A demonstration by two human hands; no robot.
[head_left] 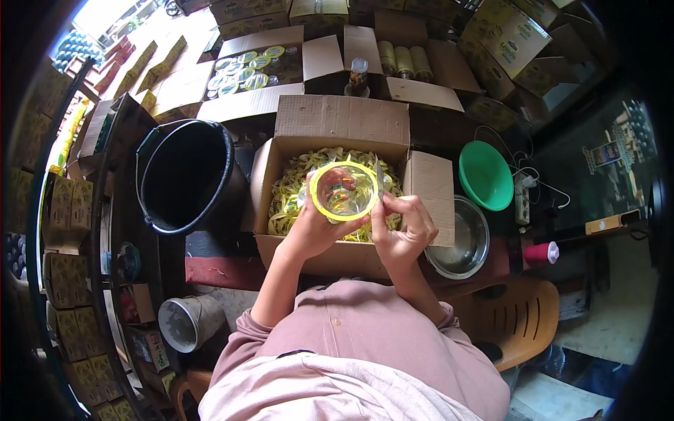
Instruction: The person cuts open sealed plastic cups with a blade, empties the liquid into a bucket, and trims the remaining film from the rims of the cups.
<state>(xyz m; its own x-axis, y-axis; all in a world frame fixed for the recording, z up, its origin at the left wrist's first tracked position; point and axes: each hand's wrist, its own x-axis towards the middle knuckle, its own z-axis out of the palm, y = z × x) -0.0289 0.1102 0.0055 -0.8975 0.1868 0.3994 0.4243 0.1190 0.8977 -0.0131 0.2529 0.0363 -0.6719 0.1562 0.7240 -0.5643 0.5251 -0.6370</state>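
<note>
My left hand (306, 228) is wrapped round a clear plastic cup (347, 190) with a bright yellow rim, its round end facing me. Some of its fingers show through the clear plastic. A thin grey blade (380, 177) points upward at the right side of the rim, pinched in the closed fingers of my right hand (404, 228). Whether the blade touches the rim I cannot tell. Below both hands stands an open cardboard box (342, 119), filled with yellow and clear plastic strips (309, 168).
A black bucket (149, 179) stands left of the box. On the right are a green basin (484, 175), a metal bowl (479, 242) and a red thread spool (537, 253). Behind are a carton of yellow-lidded cups (253, 63), a jar (358, 77) and a carton with several rolls (404, 62).
</note>
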